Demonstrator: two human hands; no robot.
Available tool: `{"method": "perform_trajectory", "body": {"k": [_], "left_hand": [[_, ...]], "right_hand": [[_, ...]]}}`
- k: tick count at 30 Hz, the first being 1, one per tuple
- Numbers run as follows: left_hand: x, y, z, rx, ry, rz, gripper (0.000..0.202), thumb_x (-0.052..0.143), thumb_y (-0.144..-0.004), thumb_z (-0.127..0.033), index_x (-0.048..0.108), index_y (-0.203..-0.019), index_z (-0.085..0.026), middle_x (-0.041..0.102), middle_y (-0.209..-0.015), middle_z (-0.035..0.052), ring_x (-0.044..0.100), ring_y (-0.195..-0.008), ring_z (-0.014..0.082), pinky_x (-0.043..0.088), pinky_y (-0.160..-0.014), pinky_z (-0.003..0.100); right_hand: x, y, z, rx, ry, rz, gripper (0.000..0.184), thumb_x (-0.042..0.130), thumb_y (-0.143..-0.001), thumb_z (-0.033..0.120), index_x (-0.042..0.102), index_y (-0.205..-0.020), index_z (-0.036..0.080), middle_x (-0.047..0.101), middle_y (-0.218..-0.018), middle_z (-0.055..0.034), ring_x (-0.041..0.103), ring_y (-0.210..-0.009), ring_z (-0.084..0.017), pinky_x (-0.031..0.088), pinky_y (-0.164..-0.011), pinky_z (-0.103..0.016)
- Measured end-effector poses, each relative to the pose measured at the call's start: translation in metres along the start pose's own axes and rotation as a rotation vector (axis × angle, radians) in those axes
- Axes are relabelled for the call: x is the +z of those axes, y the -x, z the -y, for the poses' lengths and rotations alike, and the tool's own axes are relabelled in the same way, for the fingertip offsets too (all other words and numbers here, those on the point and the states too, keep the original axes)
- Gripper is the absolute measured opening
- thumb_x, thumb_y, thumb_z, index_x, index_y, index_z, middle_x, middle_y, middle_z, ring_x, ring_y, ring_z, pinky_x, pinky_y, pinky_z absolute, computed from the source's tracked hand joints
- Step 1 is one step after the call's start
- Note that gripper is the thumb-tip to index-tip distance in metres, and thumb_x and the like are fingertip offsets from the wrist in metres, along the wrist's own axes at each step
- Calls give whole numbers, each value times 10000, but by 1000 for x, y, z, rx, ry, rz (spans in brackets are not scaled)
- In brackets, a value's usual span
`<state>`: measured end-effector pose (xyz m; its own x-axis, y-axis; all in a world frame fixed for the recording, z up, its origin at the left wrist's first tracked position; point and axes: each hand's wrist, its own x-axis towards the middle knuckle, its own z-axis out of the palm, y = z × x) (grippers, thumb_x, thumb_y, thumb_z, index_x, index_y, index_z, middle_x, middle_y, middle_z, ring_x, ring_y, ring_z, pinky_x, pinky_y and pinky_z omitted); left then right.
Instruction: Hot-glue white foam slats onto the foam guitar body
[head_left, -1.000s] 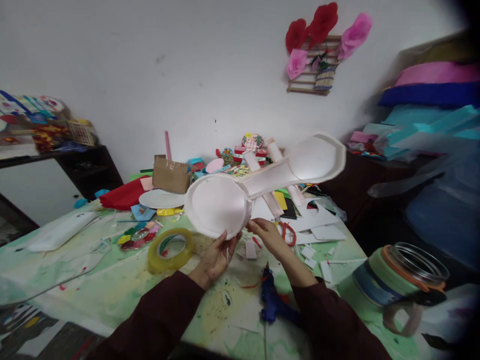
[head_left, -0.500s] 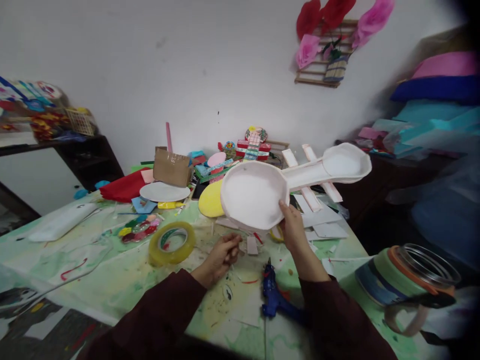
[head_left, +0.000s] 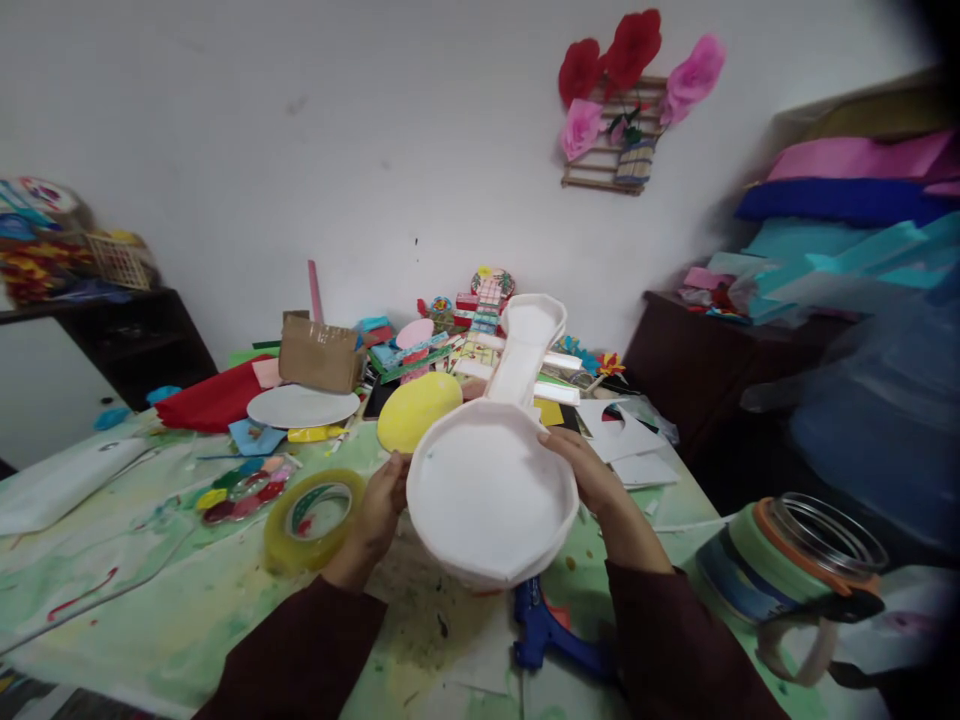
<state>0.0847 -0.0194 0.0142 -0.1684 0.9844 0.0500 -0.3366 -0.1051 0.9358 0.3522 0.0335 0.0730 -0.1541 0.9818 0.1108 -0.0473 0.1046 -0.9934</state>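
A white foam craft piece (head_left: pixel 491 490), two shallow round dishes joined by a narrow neck, is held above the table with its big dish towards me and its small dish (head_left: pixel 534 322) pointing away. My left hand (head_left: pixel 379 505) grips the big dish's left rim, fingers curled behind it. On the right rim my right hand (head_left: pixel 589 470) is wrapped, thumb on top. Both sleeves are dark maroon.
Under the piece lies a blue glue gun (head_left: pixel 544 635). A roll of yellow tape (head_left: pixel 313 515), a yellow foam oval (head_left: pixel 417 408), a white plate (head_left: pixel 301 406), a cardboard box (head_left: pixel 320 352) and paper scraps cover the green table (head_left: pixel 135 600). A glass jar (head_left: pixel 795 570) stands right.
The foam piece has swung from pointing right to pointing away and come down towards me. My left hand, earlier closed down by the table, has risen and taken the dish's left rim.
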Motion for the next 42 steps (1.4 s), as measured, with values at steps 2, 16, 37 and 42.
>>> {"method": "perform_trajectory", "body": {"k": [2,16,37,42], "left_hand": [[5,5,-4,-156,201,149,560,538,-802,-615,670,-1030,-120,714,-986,119,627,-1013,293,475,-897,382],[8,7,-5,-240,129,141,489,769,-667,-309,611,-1077,-95,715,-937,126,671,-718,208,529,-643,281],[-36,-21,-28,440,-720,-394,305,604,-734,-370,588,-955,-160,585,-823,34,528,-721,186,442,-635,301],[-65,-30,-65,596,-717,-579,289,597,-774,-338,566,-980,-138,530,-791,0,451,-655,131,418,-616,266]], "right_hand": [[1,0,-1,78,82,81,339,722,-663,470,699,-794,159,681,-835,-34,614,-741,-182,460,-640,-266],[11,-8,-8,27,301,100,449,604,-724,573,609,-902,161,639,-854,-52,581,-778,-183,422,-662,-277],[-12,158,-36,95,1259,260,461,666,-727,274,615,-1161,128,587,-1235,-173,521,-1156,-307,385,-994,-418],[-9,174,-64,72,1191,173,426,591,-751,168,596,-1177,138,594,-1212,-147,538,-1136,-256,401,-1004,-379]]}}
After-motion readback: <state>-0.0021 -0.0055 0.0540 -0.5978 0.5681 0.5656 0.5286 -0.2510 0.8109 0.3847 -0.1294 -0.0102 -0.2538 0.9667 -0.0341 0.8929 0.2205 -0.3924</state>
